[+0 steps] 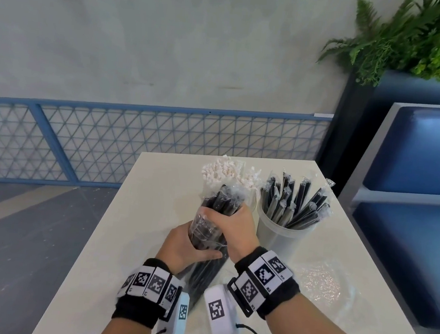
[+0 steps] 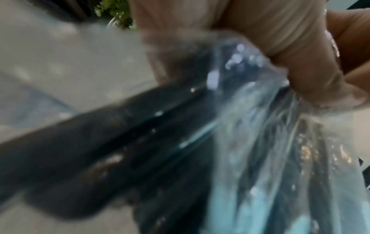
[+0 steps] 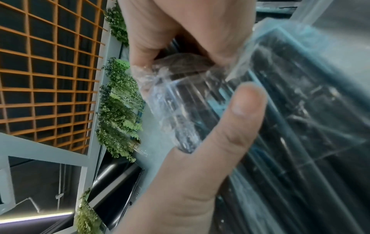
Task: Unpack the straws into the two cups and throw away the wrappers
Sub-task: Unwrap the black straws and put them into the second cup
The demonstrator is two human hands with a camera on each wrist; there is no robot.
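A clear plastic pack of black straws [image 1: 215, 227] stands tilted over the middle of the white table [image 1: 106, 236]. My left hand [image 1: 189, 246] grips the pack's lower part, fingers curled round the crinkled wrapper [image 2: 250, 110]. My right hand [image 1: 231, 225] grips the bundle higher up, thumb and fingers round the black straws [image 3: 200, 102]. To the right a clear cup [image 1: 282, 232] holds several wrapped black straws [image 1: 294, 200]. Behind the pack a second cup, mostly hidden, holds white paper-wrapped straws [image 1: 226, 171].
An empty crumpled clear wrapper [image 1: 320, 282] lies on the table right of my right wrist. A blue bench seat [image 1: 413, 162] stands to the right, with a planter of green ferns [image 1: 410, 42] behind it. A blue mesh railing [image 1: 135, 143] runs past the table's far edge.
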